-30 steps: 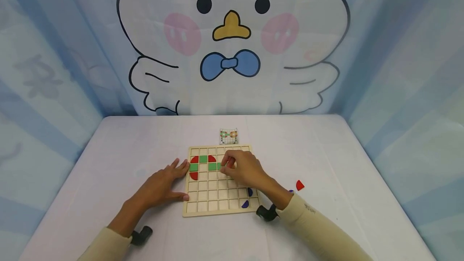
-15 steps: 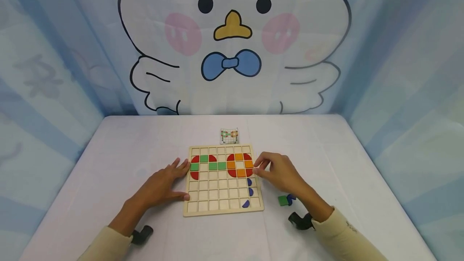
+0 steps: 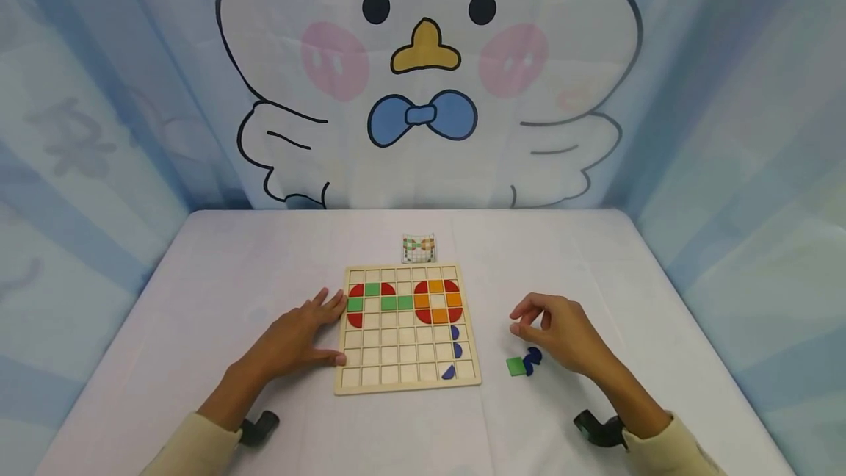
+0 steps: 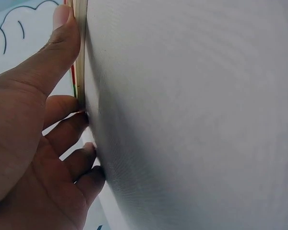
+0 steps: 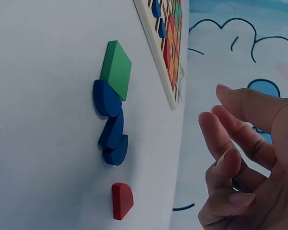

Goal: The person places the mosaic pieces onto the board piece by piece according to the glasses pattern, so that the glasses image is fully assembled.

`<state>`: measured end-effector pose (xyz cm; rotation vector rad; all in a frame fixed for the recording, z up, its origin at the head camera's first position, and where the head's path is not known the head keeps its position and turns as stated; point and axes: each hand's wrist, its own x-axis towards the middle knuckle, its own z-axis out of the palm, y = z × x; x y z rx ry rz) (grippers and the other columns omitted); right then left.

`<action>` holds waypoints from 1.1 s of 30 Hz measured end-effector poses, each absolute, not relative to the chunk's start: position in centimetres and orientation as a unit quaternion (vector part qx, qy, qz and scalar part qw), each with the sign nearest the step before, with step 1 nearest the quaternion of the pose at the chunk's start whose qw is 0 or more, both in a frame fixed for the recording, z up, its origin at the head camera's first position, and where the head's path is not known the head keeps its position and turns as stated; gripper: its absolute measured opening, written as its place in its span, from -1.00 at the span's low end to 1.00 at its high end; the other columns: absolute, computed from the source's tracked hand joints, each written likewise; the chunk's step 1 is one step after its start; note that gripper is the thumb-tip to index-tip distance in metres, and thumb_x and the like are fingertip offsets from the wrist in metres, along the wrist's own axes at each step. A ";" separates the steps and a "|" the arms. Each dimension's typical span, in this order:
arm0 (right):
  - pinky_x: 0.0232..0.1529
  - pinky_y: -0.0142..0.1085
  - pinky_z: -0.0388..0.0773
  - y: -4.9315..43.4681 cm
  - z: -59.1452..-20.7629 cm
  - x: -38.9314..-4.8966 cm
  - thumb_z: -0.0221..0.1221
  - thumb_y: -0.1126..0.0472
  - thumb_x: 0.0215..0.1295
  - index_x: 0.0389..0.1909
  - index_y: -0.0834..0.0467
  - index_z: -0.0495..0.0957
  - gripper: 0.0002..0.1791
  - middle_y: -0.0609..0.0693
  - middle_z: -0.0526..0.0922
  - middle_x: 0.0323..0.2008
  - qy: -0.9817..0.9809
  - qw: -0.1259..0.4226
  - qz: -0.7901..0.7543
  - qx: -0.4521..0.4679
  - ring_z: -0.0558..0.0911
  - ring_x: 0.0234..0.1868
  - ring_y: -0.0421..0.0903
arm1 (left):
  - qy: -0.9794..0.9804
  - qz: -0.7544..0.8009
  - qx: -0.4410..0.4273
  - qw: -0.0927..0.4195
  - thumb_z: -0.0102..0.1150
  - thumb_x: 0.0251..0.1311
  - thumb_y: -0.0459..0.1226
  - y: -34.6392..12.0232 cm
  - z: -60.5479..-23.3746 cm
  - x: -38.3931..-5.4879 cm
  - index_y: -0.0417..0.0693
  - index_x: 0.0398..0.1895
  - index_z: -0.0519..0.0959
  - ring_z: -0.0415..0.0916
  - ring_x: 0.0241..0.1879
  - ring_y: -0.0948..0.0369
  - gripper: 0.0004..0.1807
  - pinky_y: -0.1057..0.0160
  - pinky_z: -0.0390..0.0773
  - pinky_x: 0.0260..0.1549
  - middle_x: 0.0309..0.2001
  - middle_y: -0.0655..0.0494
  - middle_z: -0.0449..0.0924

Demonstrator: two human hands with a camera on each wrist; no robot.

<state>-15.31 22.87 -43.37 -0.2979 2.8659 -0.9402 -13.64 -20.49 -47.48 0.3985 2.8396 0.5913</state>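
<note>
A wooden grid board (image 3: 390,357) lies on the table, with green squares (image 3: 396,303) and red quarter-rounds on its left and a ring of orange squares (image 3: 440,316) and red corners on its right. Three blue half-rounds (image 3: 457,350) sit in cells lower right. My left hand (image 3: 294,336) rests at the board's left edge, thumb and fingertips against it. Right of the board, my right hand (image 3: 562,333) hovers with loosely bent fingers, nothing between them. Below it lie a green square (image 5: 117,71), three blue half-rounds (image 5: 114,129) touching one another, and a red quarter-round (image 5: 122,201), hidden in the head view.
A small pattern card (image 3: 419,248) lies just beyond the board's far edge. Behind the white table (image 3: 264,255) hangs a curtain (image 3: 423,167) with a cartoon bird; more curtain flanks both sides.
My right hand has left the board and moved right, passing the board's right edge, to above the loose pieces. A third blue half-round and the orange ring came into view. The left hand stays put.
</note>
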 end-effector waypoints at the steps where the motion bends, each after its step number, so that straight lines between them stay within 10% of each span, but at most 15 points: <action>1: -0.48 -0.37 0.41 23.0 -43.4 -15.1 0.45 0.16 0.33 -0.17 0.04 0.74 -0.88 -0.13 0.66 -0.39 0.944 0.059 -0.311 -0.099 0.46 -0.43 -0.10 | 0.964 0.202 0.135 0.108 0.60 0.01 0.18 -20.5 -47.5 -13.6 -0.01 0.68 0.21 0.13 0.62 -0.33 0.21 -0.42 0.28 0.48 0.67 -0.18 0.16; 22: -0.09 -0.28 0.55 23.3 -46.1 -12.8 0.64 0.23 0.00 -0.29 -0.14 0.73 -0.67 -0.27 0.68 -0.29 0.957 0.103 -0.247 -0.111 0.56 -0.22 -0.25 | 0.964 0.201 0.135 0.107 0.61 0.00 0.17 -20.5 -47.6 -13.7 0.00 0.68 0.20 0.14 0.61 -0.35 0.21 -0.42 0.28 0.48 0.67 -0.20 0.14; 33: -0.27 -0.36 0.42 22.3 -46.3 -13.1 0.59 0.26 0.07 -0.32 -0.14 0.61 -0.64 -0.27 0.59 -0.45 0.955 0.082 -0.252 -0.133 0.50 -0.37 -0.24 | 0.965 0.201 0.138 0.101 0.60 0.00 0.17 -20.6 -47.5 -13.6 -0.02 0.67 0.21 0.15 0.61 -0.35 0.21 -0.43 0.30 0.46 0.66 -0.19 0.17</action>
